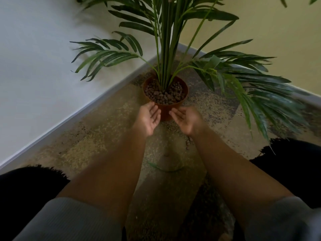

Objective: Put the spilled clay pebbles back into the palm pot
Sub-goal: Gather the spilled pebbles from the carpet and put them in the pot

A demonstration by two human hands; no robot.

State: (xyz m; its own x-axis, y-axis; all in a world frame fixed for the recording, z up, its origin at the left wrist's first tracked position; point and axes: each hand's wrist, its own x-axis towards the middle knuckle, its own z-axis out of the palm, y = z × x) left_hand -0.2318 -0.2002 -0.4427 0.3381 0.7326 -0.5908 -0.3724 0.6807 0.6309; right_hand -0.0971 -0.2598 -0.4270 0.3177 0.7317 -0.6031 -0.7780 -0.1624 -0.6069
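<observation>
Hands, left (pixel 149 117) and right (pixel 184 119), are held open and empty beside the pot (pixel 165 111); pebbles (pixel 188 143) left on the floor (pixel 97 136) must apparently be gathered next.

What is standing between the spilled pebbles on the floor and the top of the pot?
Nothing visible blocks the way. A few spilled pebbles lie on the floor beside the right forearm, nearer the person than the pot. The left hand and right hand are open, palms up, at its near side; the fronds hang higher.
</observation>
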